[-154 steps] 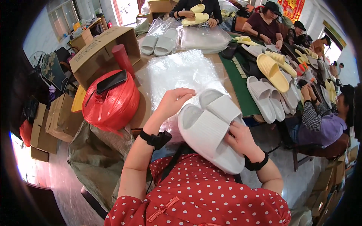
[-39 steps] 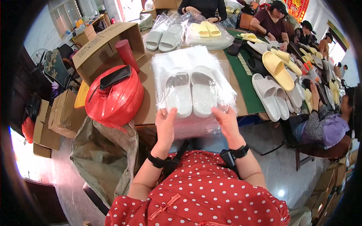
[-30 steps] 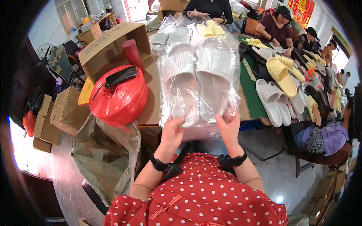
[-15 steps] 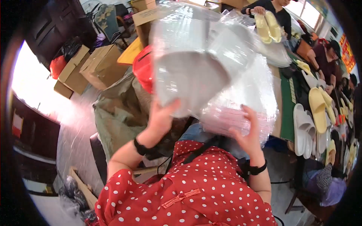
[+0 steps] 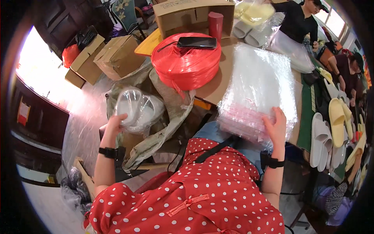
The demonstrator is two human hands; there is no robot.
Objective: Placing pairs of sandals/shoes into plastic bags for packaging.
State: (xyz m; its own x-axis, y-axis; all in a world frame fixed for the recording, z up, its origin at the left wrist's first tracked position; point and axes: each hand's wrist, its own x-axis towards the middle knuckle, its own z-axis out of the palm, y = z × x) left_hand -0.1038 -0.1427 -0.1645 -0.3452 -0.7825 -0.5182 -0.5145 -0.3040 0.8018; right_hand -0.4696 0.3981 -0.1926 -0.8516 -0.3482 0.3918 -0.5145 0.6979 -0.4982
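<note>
In my left hand [image 5: 116, 124] is the edge of a clear plastic bag holding a pair of white slippers [image 5: 137, 111]. The bagged pair is over the mouth of a greenish woven sack [image 5: 177, 111]; my thumb lies on the plastic, and my other fingers are mostly hidden. My right hand [image 5: 276, 126], fingers apart, rests at the near right corner of a stack of clear plastic bags [image 5: 259, 78] with pinkish near edges. That stack lies on the table before me.
Left of the stack sits a big roll of red plastic twine [image 5: 187, 64] with a phone [image 5: 196, 42] on top. Behind it are an open carton [image 5: 193, 9] and a dark red cylinder [image 5: 215, 25]. Slippers [image 5: 320, 142] line the right side; a co-worker [image 5: 298, 21] stands at the far right.
My left hand has carried the bagged white slippers from in front of me, left and down to the sack. My right hand has come onto the bag stack. The co-worker's yellow slippers are lower.
</note>
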